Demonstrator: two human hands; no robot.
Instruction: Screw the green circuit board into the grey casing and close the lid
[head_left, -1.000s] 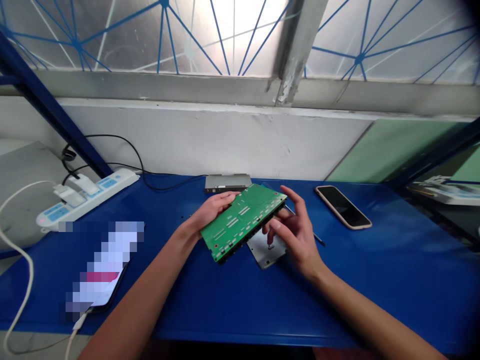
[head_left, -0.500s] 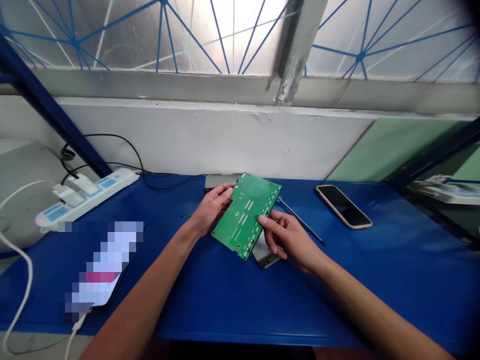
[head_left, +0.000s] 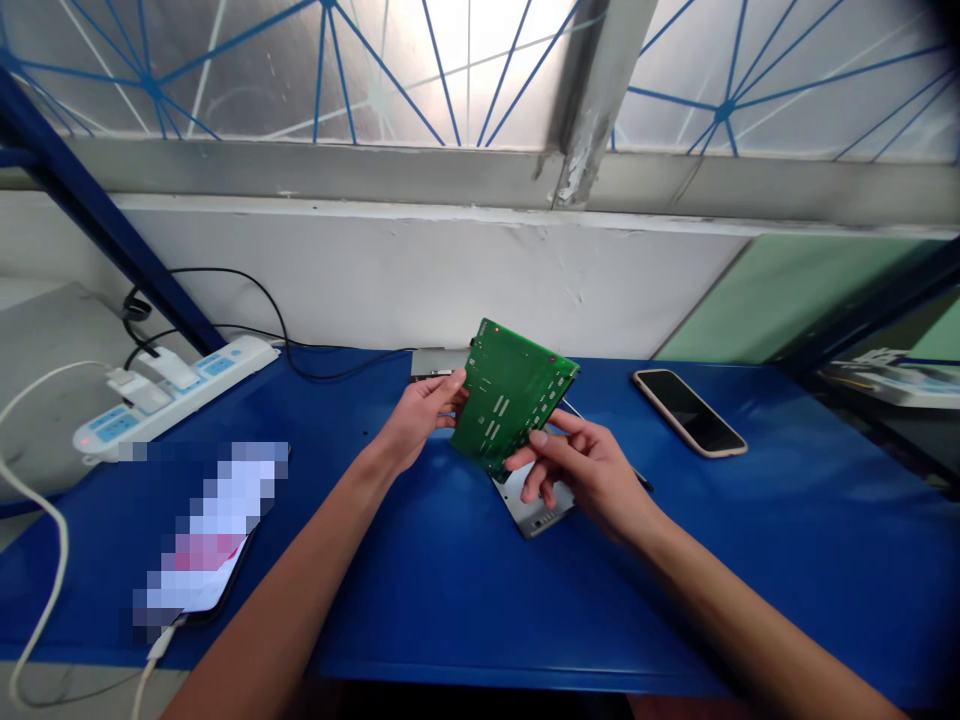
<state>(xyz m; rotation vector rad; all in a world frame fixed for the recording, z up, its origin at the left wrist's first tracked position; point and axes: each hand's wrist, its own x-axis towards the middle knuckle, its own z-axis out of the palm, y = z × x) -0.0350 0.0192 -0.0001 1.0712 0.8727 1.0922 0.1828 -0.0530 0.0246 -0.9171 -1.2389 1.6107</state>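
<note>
A green circuit board [head_left: 504, 385] is held tilted above the blue table, its upper edge raised. My left hand [head_left: 420, 415] pinches its left edge between thumb and fingers. On the right edge, the thumb and fingers of my right hand [head_left: 581, 455] grip the board from the side. Below it lies a grey metal casing [head_left: 536, 510], partly covered by the board and my right hand. A thin metal rod, perhaps a screwdriver [head_left: 643, 481], rests behind the right hand, mostly hidden.
Another grey metal piece [head_left: 439, 362] sits by the wall. To the right lies a phone in a pink case [head_left: 690, 412]. A lit, charging phone [head_left: 214, 540] and a white power strip [head_left: 180, 390] with cables occupy the left side of the blue table [head_left: 420, 610].
The board has tilted up more steeply, its upper edge rising and its face turning darker. More of the casing below shows. My right hand's fingers have shifted along the board's edge.
</note>
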